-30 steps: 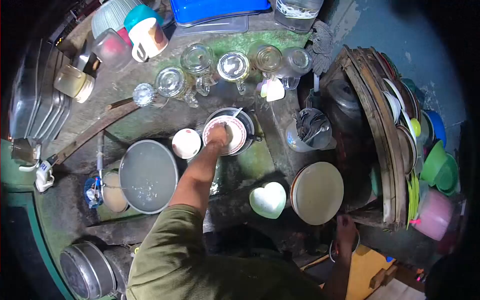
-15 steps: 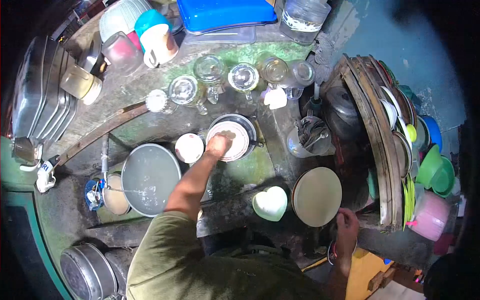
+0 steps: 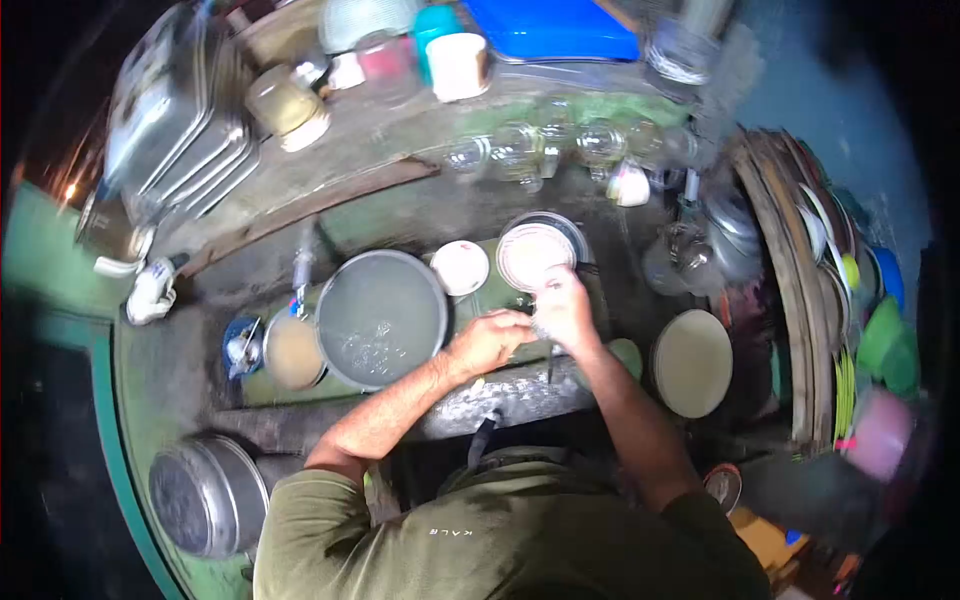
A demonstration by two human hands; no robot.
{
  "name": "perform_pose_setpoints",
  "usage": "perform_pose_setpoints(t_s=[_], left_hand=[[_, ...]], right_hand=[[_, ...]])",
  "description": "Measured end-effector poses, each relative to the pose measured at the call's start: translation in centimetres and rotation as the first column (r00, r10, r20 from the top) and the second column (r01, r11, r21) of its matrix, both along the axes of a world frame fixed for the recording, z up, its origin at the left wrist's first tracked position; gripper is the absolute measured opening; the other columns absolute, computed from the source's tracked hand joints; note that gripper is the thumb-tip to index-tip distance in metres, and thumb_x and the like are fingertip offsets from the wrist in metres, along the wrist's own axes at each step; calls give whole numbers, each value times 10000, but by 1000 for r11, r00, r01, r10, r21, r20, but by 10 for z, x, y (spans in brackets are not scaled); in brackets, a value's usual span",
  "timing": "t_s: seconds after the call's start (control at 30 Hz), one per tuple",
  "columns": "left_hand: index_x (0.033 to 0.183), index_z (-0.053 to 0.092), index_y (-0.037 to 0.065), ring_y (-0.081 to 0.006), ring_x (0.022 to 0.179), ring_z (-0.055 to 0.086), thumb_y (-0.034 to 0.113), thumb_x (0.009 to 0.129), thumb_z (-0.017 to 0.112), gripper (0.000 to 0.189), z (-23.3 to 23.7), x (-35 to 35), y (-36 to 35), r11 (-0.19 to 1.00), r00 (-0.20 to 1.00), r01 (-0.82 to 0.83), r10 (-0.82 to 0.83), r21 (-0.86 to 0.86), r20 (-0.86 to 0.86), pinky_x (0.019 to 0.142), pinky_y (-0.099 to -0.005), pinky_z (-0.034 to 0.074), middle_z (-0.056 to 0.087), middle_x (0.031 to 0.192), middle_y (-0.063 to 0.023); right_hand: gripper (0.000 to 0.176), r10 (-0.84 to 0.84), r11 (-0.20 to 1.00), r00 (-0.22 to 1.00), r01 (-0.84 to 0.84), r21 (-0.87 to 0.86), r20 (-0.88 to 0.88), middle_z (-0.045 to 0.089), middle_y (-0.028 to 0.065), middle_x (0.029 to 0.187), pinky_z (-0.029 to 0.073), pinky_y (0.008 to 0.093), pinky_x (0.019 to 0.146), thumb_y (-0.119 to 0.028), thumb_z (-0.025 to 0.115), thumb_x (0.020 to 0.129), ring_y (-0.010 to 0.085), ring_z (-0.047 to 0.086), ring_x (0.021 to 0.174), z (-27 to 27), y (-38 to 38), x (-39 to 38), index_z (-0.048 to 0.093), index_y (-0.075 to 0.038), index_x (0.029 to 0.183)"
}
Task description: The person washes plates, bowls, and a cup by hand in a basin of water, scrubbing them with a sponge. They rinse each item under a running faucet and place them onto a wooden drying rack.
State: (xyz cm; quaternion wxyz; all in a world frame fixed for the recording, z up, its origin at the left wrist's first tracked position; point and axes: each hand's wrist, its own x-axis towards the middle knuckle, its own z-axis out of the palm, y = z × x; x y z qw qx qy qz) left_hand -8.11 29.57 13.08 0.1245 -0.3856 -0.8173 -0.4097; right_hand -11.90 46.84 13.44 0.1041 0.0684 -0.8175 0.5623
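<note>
My left hand (image 3: 490, 340) and my right hand (image 3: 565, 308) come together over the front of the washing place, fingers curled in. Blur hides what lies between them; a small pale patch shows at my right fingers. Just beyond, a white plate (image 3: 530, 255) with a reddish rim rests in a dark pan (image 3: 575, 230). Left of it stands a small white bowl (image 3: 460, 268). A big grey basin of water (image 3: 380, 320) sits left of my hands, with water rippling in it. My right forearm partly covers a pale green heart-shaped dish (image 3: 627, 355).
A tap (image 3: 302, 270) stands at the left, near a tan round lid or dish (image 3: 292, 352). Several glass mugs (image 3: 515, 150) line the back ledge. To the right are a large cream plate (image 3: 692, 363), a cutlery holder (image 3: 680, 265) and a wooden rack (image 3: 775, 290). A metal pot (image 3: 205, 495) stands lower left.
My left hand has drawn back from the plate in the pan. My right hand has come in from the far right to meet it. The whole view has shifted.
</note>
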Motion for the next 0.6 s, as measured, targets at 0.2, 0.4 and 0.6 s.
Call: perform_pose_setpoints(t_s=[0.2, 0.4, 0.6], left_hand=[[1230, 480, 50, -118, 687, 557, 139, 1001, 406, 256, -10, 68, -10, 883, 498, -428, 52, 193, 866, 658, -314, 496, 541, 762, -45], [1089, 443, -40, -363, 947, 598, 87, 953, 433, 187, -13, 78, -25, 790, 536, -589, 221, 173, 815, 837, -421, 459, 586, 999, -235], [1127, 383, -4, -308, 834, 611, 111, 937, 465, 237, -20, 92, -44, 746, 622, -659, 467, 98, 628, 770, -427, 480, 576, 849, -188]], right_hand=[[198, -30, 981, 999, 22, 194, 36, 620, 210, 762, 474, 436, 670, -205, 615, 853, 373, 618, 723, -17, -72, 9, 596, -17, 797], [138, -141, 985, 986, 149, -82, 86, 617, 172, 725, 494, 439, 646, -143, 608, 844, 342, 629, 690, 1, -124, 6, 590, -18, 788], [116, 191, 972, 937, -139, 189, -291, 600, 158, 717, 481, 426, 631, -105, 568, 862, 343, 609, 677, 1, -117, 19, 595, -11, 800]])
